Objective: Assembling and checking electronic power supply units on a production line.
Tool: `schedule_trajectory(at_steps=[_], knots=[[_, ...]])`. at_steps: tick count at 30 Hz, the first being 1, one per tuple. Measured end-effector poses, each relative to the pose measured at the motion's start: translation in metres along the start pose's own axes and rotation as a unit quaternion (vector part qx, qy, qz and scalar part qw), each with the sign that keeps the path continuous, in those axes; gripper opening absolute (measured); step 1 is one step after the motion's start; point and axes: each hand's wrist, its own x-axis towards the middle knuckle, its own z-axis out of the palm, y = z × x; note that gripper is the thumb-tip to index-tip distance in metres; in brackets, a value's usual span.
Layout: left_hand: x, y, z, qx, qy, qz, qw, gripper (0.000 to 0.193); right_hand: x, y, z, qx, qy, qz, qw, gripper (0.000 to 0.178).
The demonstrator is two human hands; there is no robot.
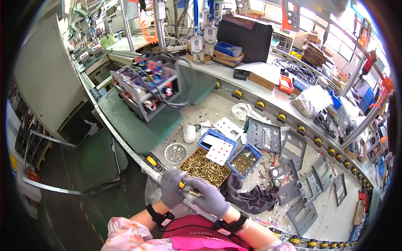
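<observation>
"Between my left hand point(171, 189) and my right hand point(206, 198), both in grey fabric gloves, sits a small yellow-and-metallic piece point(181, 184), over the near edge of the pale, scuffed surface point(324, 217)."

"Are you pinching it?"

"My fingers are bent and drawn together around it, but they hide most of it. I cannot tell which hand has the actual grip."

"How would you expect it to handle?"

"Light and stiff, I'd judge, hard enough not to crush. Being small, it could slip against glove fabric, so I'd take it by its sides with the fingertips, not bury it in the palm."

"What lies closest?"

"Just beyond my hands, a heap of small brass-coloured parts point(202, 168) fills an open box. To its left is a round pile of small silver parts point(176, 153); to its right, a blue plastic bin point(253, 165) holds more mixed metal bits. Loose pieces like those would roll easily, I think."

"And further out?"

"A crumpled dark cloth point(251, 195) lies right of my right hand, soft by its folds. Past it are flat grey panels with cut-outs point(263, 136), stiff-looking, best lifted by their edges. Far left stands an open grey frame packed with coloured wiring point(146, 85), probably heavy."
</observation>
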Motion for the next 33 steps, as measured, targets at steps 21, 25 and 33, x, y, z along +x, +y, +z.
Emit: schedule_trajectory(at_steps=[21,25,33], knots=[[0.147,-0.006,0.109,0.208,-0.406,-0.110,0.883,0.057,-0.205,0.008,-0.041,-0.187,0.316,0.148,0.918,0.019],[0.148,-0.027,0.135,0.242,-0.369,-0.173,0.881,0.066,-0.203,0.006,-0.039,-0.196,0.334,0.132,0.912,0.013],[0.147,-0.029,0.160,0.327,-0.358,-0.140,0.863,0.057,-0.200,0.012,-0.034,-0.268,0.322,0.117,0.900,0.015]])
